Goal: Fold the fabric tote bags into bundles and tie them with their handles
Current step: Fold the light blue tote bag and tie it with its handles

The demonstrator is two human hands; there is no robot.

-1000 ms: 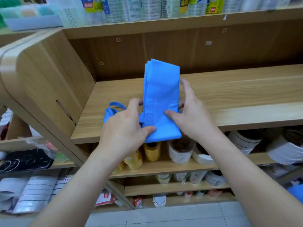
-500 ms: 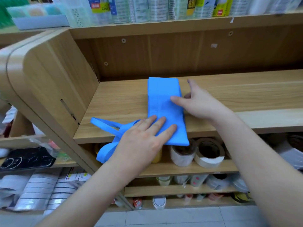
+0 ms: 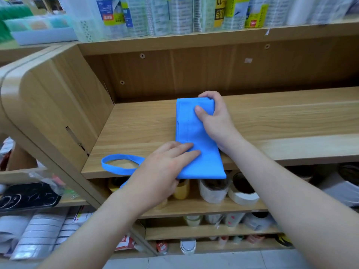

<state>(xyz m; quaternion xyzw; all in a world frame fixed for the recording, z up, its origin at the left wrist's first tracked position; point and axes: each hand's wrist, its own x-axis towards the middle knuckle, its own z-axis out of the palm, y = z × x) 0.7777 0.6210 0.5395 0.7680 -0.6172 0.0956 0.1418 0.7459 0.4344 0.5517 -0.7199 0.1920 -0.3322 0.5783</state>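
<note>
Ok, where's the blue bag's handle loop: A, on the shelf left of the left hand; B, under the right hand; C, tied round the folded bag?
A: the handle loop lies on the shelf, left of the left hand pressing the folded bag.

Light: bright, even, overhead
Shadows: soft, in the shelf recess (image 3: 194,74)
Blur: top-shelf packages (image 3: 155,16), frame corners
Distortion: edges bow

Wooden shelf (image 3: 281,121) under folded blue tote bag (image 3: 191,136)
</note>
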